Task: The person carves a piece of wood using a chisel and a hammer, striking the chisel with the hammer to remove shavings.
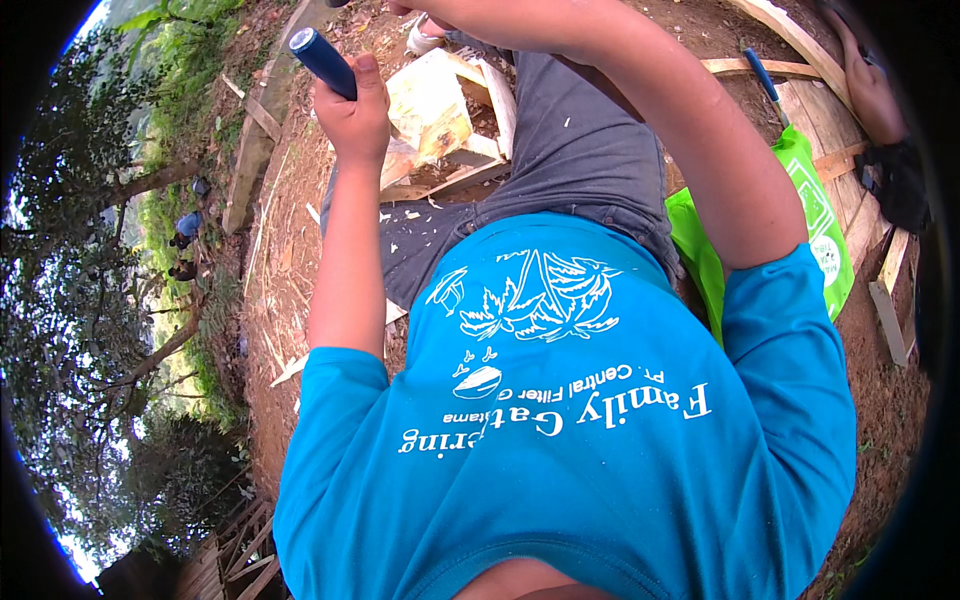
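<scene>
Left hand grip: the left hand is curling all its fingers tight around a dark blue, round plastic tool handle, with the thumb lying along the handle's upper side.
Handle axis: the handle is slanting from the fist up and to the left, its pale end cap pointing away from the wood; whatever blade it carries is hiding under the fist, so I cannot tell its kind.
Wood block: a pale yellow, freshly cut block of wood is sitting just to the right of the left fist, near or touching the knuckles, and leaning on light offcut boards on the bare earth.
Key relation: the block is lying right of and slightly beyond the left fingers, so the hidden working end is pointing down toward its near left edge.
Right hand: the right forearm is reaching across toward the top edge, where the right hand is running out of view; I cannot tell whether it is open or closed.
Nearer hand: the left one, clearly.
Surroundings: a bright green bag is lying right of the grey-trousered leg, with a second blue-handled tool beside it on planks.
</scene>
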The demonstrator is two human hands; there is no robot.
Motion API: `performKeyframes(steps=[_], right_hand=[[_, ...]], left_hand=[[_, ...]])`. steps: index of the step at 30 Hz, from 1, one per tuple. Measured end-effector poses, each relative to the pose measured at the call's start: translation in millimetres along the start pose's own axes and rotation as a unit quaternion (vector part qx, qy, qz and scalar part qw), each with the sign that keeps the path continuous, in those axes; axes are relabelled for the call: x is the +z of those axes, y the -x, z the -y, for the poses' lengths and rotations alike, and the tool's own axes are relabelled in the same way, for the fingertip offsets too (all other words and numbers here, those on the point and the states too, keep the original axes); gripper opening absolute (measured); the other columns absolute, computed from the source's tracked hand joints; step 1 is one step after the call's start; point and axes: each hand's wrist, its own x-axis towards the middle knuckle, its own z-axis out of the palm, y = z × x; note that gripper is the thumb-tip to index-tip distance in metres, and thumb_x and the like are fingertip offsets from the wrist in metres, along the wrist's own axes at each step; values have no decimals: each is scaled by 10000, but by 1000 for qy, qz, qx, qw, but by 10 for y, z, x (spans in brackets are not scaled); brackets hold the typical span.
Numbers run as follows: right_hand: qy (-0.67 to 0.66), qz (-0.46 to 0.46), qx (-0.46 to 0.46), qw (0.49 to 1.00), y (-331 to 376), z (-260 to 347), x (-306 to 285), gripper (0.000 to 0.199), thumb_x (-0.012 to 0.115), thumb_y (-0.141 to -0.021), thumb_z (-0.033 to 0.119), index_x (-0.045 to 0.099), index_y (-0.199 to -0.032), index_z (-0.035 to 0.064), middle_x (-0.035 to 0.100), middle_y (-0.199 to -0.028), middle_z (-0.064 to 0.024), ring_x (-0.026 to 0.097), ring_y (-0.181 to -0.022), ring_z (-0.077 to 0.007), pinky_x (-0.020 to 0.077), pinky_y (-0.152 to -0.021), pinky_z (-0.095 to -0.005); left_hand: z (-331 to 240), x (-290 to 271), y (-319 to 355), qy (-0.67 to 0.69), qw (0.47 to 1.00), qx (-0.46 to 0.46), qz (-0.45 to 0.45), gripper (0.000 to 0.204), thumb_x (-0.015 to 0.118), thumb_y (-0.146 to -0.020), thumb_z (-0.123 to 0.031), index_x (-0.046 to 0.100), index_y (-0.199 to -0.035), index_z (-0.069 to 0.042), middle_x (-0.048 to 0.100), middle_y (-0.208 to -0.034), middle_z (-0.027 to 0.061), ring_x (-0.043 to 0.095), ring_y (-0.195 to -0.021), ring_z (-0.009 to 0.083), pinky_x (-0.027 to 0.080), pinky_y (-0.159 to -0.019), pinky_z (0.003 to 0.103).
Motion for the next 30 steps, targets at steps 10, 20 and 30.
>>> performKeyframes(steps=[10, 20, 30], right_hand=[[68, 3, 21, 997, 83, 678, 81, 359, 455, -1083, 273, 617, -931, -10, 615, -742, -128, 594, -673, -240, 521, -661, -418], [200, 28, -56, 978, -45, 583, 79, 387, 434, -1085, 253, 603, -914, -49, 662, -740, -222, 671, -690, -363, 569, -695, -450], [107, -3, -8, 994, -4, 735, -2, 360, 445, -1063, 239, 640, -934, -35, 674, -817, -226, 674, -748, -360, 551, -720, -461]], left_hand=[[114, -28, 100, -13, 1000, 13, -5, 354, 720, -1002, -328, 574, -825, -58, 536, -710, -44, 474, -653, 54, 373, -598, 234], [166, -2, 95, -20, 1000, -2, -16, 332, 717, -1002, -315, 601, -869, -33, 561, -726, -34, 487, -666, 57, 391, -612, 238], [90, 62, 206, 83, 996, -27, -23, 301, 669, -1033, -258, 487, -873, -79, 501, -631, -27, 443, -508, 44, 330, -462, 222]])
